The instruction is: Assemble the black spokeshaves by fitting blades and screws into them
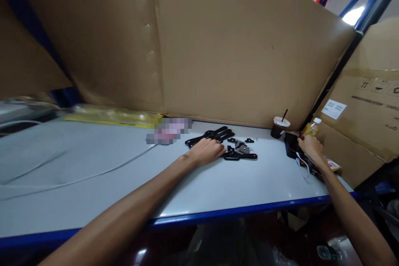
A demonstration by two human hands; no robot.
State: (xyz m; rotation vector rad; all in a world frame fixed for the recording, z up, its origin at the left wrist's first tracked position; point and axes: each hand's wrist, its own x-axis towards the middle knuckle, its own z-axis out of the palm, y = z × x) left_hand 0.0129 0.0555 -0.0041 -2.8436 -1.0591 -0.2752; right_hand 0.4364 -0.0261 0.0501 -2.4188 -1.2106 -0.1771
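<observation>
My left hand rests low over the table, fingers curled together with their undersides hidden. Behind it lies a pile of flat black parts with long arms. By its fingertips is a black bracket with a handle-like arm; whether they touch cannot be told. Small grey metal pieces and a small black piece lie just beyond. At the right end, my right hand is closed at the edge of a black open box; anything in its fingers is too small to make out.
A lidded cup with a straw and a yellow drink bottle stand at the back right. A white cable crosses the table's left side to a blurred pink item. Cardboard walls the back; a blue edge runs along the front.
</observation>
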